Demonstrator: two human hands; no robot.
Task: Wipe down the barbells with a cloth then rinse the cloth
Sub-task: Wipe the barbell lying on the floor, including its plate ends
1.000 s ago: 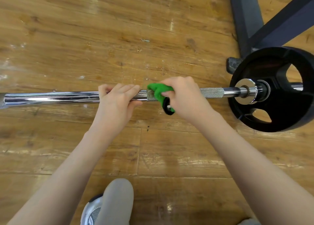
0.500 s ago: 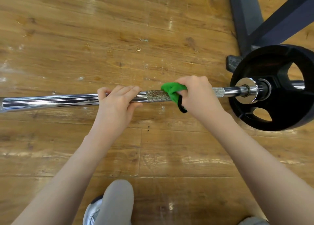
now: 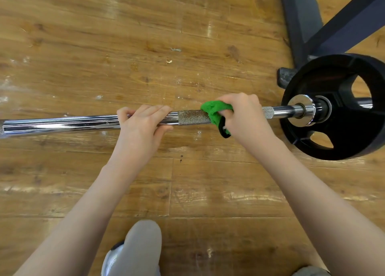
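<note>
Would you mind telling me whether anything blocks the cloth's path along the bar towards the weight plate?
Nothing visible does. The right hand holds the green cloth wrapped on the barbell, and the bare stretch of bar up to the collar before the weight plate is clear.

Bright, even light filled the room. Pale glare streaked the wooden floor (image 3: 187, 32) and the chrome bar (image 3: 62, 123). Shadows under the bar were faint; lines bowed toward the edges. Focus stayed sharp.

Cloth (image 3: 215, 113) on barbell (image 3: 62, 124), weight plate (image 3: 341, 134) at right.
</note>
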